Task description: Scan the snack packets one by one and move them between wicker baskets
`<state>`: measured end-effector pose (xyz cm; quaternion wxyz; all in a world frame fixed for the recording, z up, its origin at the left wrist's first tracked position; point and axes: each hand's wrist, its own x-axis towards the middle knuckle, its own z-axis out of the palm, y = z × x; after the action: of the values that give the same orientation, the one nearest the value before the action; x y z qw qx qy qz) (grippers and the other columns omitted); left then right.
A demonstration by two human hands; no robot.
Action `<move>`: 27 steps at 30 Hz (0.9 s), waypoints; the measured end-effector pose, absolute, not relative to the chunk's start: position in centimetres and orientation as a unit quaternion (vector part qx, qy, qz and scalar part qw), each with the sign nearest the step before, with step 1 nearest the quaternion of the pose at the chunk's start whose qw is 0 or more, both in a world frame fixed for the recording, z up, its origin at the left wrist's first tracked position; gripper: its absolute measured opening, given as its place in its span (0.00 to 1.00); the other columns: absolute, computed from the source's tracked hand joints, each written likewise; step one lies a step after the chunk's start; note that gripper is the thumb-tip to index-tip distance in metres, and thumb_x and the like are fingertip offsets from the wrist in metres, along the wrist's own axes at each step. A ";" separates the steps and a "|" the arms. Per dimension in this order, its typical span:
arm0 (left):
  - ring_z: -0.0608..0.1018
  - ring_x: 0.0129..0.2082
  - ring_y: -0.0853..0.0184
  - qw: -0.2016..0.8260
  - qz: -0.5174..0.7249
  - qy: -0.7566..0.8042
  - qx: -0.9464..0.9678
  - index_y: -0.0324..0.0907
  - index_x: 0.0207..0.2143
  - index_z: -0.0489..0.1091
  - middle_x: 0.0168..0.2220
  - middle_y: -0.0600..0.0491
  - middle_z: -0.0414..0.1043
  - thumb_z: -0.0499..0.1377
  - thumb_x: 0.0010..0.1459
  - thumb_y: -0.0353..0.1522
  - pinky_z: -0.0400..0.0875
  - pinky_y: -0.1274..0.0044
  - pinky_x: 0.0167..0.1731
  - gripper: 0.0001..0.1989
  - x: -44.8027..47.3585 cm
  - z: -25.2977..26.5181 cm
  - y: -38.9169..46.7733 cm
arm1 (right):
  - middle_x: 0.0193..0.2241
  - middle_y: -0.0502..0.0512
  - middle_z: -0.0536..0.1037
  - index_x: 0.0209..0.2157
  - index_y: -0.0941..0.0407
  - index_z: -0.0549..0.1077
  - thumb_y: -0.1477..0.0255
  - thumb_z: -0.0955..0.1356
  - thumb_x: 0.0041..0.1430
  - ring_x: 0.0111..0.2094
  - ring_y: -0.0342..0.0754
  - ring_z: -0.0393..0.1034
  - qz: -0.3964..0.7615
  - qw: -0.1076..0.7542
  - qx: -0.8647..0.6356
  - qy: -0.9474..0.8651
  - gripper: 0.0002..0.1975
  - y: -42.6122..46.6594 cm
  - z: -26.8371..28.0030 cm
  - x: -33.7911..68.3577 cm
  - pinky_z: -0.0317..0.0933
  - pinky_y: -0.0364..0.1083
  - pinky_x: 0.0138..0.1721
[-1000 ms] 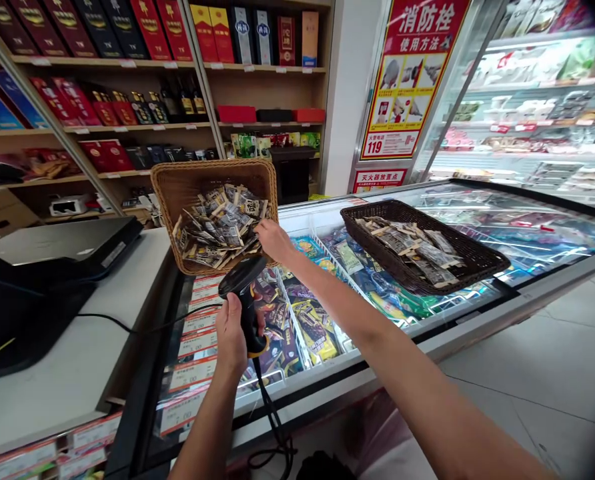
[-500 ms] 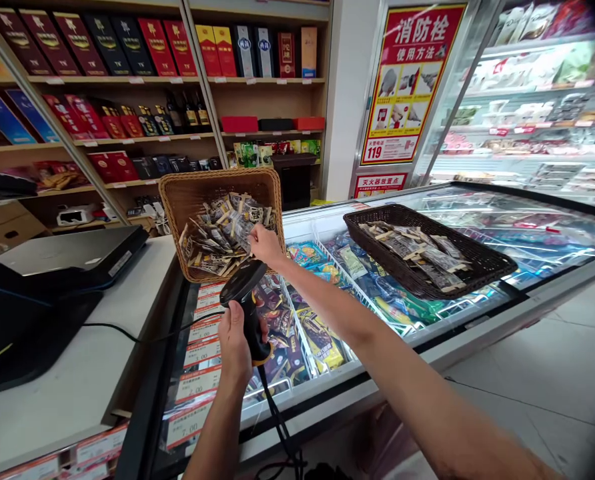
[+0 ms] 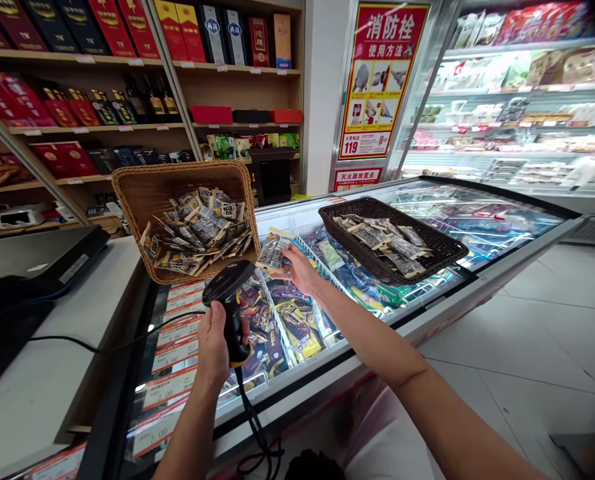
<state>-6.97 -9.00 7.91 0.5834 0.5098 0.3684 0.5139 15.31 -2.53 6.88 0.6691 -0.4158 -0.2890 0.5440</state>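
Observation:
My left hand [image 3: 218,340] is wrapped round the handle of a black barcode scanner [image 3: 231,300], whose head points up and away from me over the freezer. Between the fingers of my right hand [image 3: 300,269] is a small clear snack packet [image 3: 273,252], held just right of a light brown wicker basket [image 3: 251,200]. That basket is tilted toward me and holds a heap of similar snack packets [image 3: 202,223]. Farther right, a dark brown basket [image 3: 345,250] lies on the freezer glass with more such packets in it.
Under the baskets stands a glass-topped chest freezer [image 3: 407,327] with wrapped ice creams inside. Price labels [image 3: 165,373] line its left end. A light counter [image 3: 22,393] with a black device is at the left. The scanner's cable [image 3: 252,413] hangs below my left hand.
My right hand has come out of the light brown basket to the right, with a snack packet in its fingers. My left hand still holds the scanner. The view has shifted to the right.

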 end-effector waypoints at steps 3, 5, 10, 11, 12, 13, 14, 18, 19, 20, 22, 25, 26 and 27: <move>0.73 0.16 0.67 0.574 0.490 0.377 0.537 0.41 0.40 0.71 0.19 0.57 0.71 0.62 0.53 0.66 0.64 0.78 0.13 0.37 -7.0 7.9 -9.0 | 0.49 0.54 0.81 0.42 0.50 0.74 0.64 0.74 0.58 0.51 0.53 0.76 0.485 0.673 -0.496 -0.257 0.11 -2.2 6.4 15.7 0.79 0.52 0.43; 0.72 0.16 0.68 0.567 0.460 0.383 0.566 0.41 0.39 0.71 0.19 0.57 0.70 0.60 0.55 0.66 0.64 0.78 0.15 0.36 -7.0 7.8 -9.0 | 0.48 0.55 0.82 0.39 0.51 0.76 0.64 0.75 0.57 0.53 0.54 0.74 0.434 0.685 -0.530 -0.247 0.10 -2.1 6.0 15.9 0.76 0.51 0.44; 0.69 0.15 0.71 0.547 0.396 0.400 0.619 0.41 0.38 0.70 0.19 0.57 0.69 0.58 0.58 0.66 0.63 0.79 0.15 0.35 -6.8 7.4 -9.2 | 0.30 0.48 0.77 0.31 0.52 0.72 0.62 0.75 0.55 0.33 0.48 0.72 0.395 0.721 -0.507 -0.258 0.12 -2.2 5.2 16.1 0.67 0.45 0.35; 0.69 0.15 0.71 0.544 0.391 0.402 0.624 0.41 0.38 0.70 0.19 0.57 0.69 0.58 0.58 0.66 0.63 0.79 0.15 0.36 -6.8 7.2 -9.2 | 0.27 0.46 0.75 0.30 0.51 0.70 0.62 0.75 0.54 0.29 0.46 0.69 0.403 0.723 -0.497 -0.259 0.13 -2.2 5.2 16.0 0.63 0.44 0.31; 0.69 0.15 0.71 0.541 0.386 0.403 0.629 0.41 0.38 0.70 0.19 0.57 0.69 0.57 0.58 0.66 0.63 0.79 0.15 0.35 -6.8 7.1 -9.2 | 0.25 0.44 0.73 0.30 0.51 0.69 0.62 0.75 0.53 0.27 0.44 0.66 0.411 0.724 -0.489 -0.261 0.13 -2.2 5.2 15.9 0.61 0.43 0.29; 0.69 0.15 0.71 0.538 0.383 0.405 0.633 0.41 0.38 0.70 0.19 0.56 0.69 0.57 0.59 0.66 0.63 0.79 0.16 0.35 -6.7 7.0 -9.1 | 0.23 0.43 0.71 0.30 0.51 0.68 0.62 0.75 0.52 0.25 0.43 0.64 0.416 0.723 -0.485 -0.260 0.14 -2.2 5.2 15.8 0.58 0.43 0.28; 0.69 0.15 0.70 0.535 0.380 0.405 0.637 0.41 0.38 0.70 0.19 0.56 0.69 0.56 0.59 0.66 0.63 0.79 0.16 0.35 -6.8 6.9 -9.1 | 0.22 0.42 0.71 0.30 0.51 0.67 0.63 0.75 0.52 0.24 0.42 0.63 0.419 0.723 -0.484 -0.260 0.14 -2.2 5.3 15.7 0.57 0.43 0.27; 0.69 0.16 0.70 0.521 0.386 0.405 0.645 0.41 0.36 0.70 0.19 0.54 0.71 0.55 0.61 0.65 0.64 0.79 0.16 0.34 -6.9 6.6 -8.8 | 0.23 0.43 0.73 0.31 0.52 0.67 0.62 0.74 0.51 0.26 0.43 0.65 0.419 0.722 -0.485 -0.260 0.14 -2.4 5.8 15.5 0.57 0.43 0.29; 0.69 0.16 0.70 0.518 0.386 0.405 0.647 0.42 0.36 0.70 0.19 0.54 0.71 0.56 0.61 0.65 0.64 0.79 0.16 0.34 -6.9 6.6 -8.8 | 0.24 0.43 0.74 0.32 0.52 0.68 0.62 0.74 0.51 0.26 0.43 0.66 0.419 0.722 -0.486 -0.259 0.14 -2.5 5.9 15.5 0.56 0.43 0.30; 0.69 0.16 0.70 0.517 0.384 0.407 0.648 0.42 0.35 0.70 0.19 0.54 0.71 0.56 0.60 0.65 0.64 0.79 0.17 0.34 -7.0 6.6 -8.8 | 0.24 0.43 0.74 0.32 0.52 0.68 0.62 0.74 0.51 0.27 0.44 0.67 0.419 0.723 -0.487 -0.256 0.14 -2.5 6.0 15.6 0.56 0.43 0.30; 0.70 0.15 0.70 0.520 0.379 0.409 0.647 0.42 0.35 0.69 0.19 0.54 0.71 0.57 0.59 0.65 0.64 0.79 0.17 0.34 -7.0 6.6 -8.7 | 0.24 0.43 0.73 0.32 0.52 0.67 0.63 0.74 0.51 0.27 0.44 0.66 0.417 0.724 -0.488 -0.250 0.13 -2.6 6.2 15.7 0.55 0.43 0.31; 0.70 0.15 0.70 0.531 0.379 0.409 0.639 0.42 0.35 0.68 0.20 0.53 0.72 0.58 0.57 0.66 0.64 0.78 0.16 0.35 -6.9 6.8 -8.7 | 0.24 0.43 0.73 0.30 0.52 0.67 0.64 0.73 0.51 0.28 0.45 0.66 0.416 0.723 -0.490 -0.253 0.12 -2.8 6.4 15.8 0.55 0.44 0.32; 0.70 0.15 0.70 0.534 0.380 0.408 0.636 0.43 0.34 0.68 0.20 0.53 0.72 0.59 0.56 0.66 0.64 0.78 0.16 0.35 -6.9 6.8 -8.8 | 0.24 0.44 0.74 0.30 0.52 0.67 0.64 0.73 0.52 0.29 0.45 0.66 0.417 0.722 -0.490 -0.255 0.12 -2.9 6.4 15.8 0.56 0.44 0.32; 0.70 0.15 0.70 0.535 0.381 0.407 0.635 0.43 0.34 0.68 0.20 0.53 0.72 0.59 0.56 0.67 0.63 0.78 0.16 0.35 -6.8 6.9 -8.8 | 0.25 0.44 0.74 0.30 0.52 0.67 0.65 0.73 0.52 0.29 0.45 0.67 0.418 0.721 -0.490 -0.256 0.12 -3.0 6.5 15.8 0.56 0.44 0.32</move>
<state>-6.84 -8.80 6.92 0.5351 0.6350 0.4065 0.3811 15.77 -2.99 6.52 0.7208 -0.4903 -0.2556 0.4180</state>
